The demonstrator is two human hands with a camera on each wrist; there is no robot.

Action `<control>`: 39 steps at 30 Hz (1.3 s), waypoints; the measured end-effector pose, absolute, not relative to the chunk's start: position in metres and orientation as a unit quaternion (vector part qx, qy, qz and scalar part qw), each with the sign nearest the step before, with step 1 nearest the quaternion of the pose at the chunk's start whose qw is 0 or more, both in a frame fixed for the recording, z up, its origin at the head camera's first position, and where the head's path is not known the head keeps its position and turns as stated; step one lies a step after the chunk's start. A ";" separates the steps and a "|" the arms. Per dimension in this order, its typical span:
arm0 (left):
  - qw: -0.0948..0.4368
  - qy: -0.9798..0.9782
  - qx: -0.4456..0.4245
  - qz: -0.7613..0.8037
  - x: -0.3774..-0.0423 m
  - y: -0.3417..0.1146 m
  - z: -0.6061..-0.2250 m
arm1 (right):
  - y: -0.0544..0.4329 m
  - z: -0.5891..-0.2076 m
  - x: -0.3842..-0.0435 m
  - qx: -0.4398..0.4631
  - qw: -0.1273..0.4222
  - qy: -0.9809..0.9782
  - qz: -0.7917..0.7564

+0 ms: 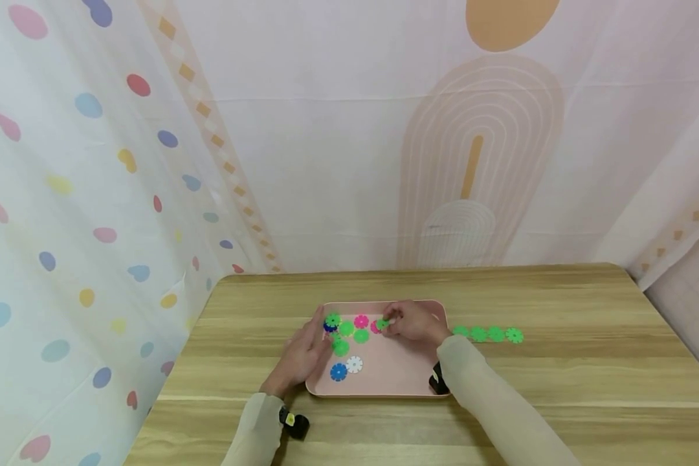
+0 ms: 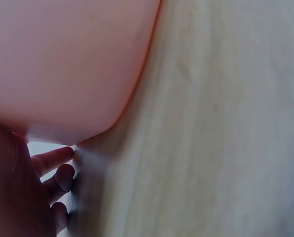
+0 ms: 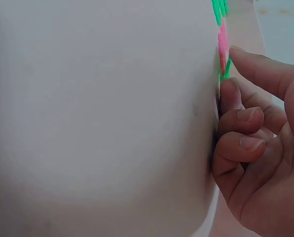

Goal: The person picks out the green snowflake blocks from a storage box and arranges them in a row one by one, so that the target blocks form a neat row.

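A shallow pink tray [image 1: 396, 382] holds several notched, flower-shaped plastic discs. Along the tray's left side lies my left hand [image 1: 303, 353], fingers extended at the rim; in the left wrist view its fingertips [image 2: 63, 174] show just past the tray's corner. Over the far right part of the tray, my right hand [image 1: 410, 320] pinches a green disc [image 1: 382, 323] between thumb and forefinger, its other fingers curled. Right beside that disc is a pink disc [image 3: 223, 47]. Another pink disc [image 1: 361, 321] and a green disc [image 1: 361, 336] lie just to the left.
Nearer the front of the tray are a blue disc [image 1: 338, 372] and a white disc [image 1: 354, 364]. Several green discs [image 1: 496, 334] form a row on the wooden table [image 1: 559, 388], right of the tray. A patterned curtain [image 1: 338, 162] hangs behind the table.
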State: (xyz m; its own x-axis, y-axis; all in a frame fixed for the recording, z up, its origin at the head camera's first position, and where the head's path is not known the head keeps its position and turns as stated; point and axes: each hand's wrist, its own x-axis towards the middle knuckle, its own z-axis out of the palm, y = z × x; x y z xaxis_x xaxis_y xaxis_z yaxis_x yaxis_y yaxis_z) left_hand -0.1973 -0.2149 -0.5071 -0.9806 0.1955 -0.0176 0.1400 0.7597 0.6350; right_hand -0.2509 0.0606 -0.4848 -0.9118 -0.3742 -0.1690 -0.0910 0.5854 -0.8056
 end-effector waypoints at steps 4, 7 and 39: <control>0.039 0.938 0.092 0.332 -0.197 -0.215 -0.507 | 0.060 -0.486 -0.251 -0.138 0.164 0.874 -0.437; 0.037 0.938 0.092 0.333 -0.196 -0.215 -0.507 | 0.060 -0.486 -0.251 -0.143 0.167 0.871 -0.438; 0.036 0.937 0.088 0.336 -0.196 -0.214 -0.509 | 0.068 -0.477 -0.247 -0.192 0.221 0.847 -0.444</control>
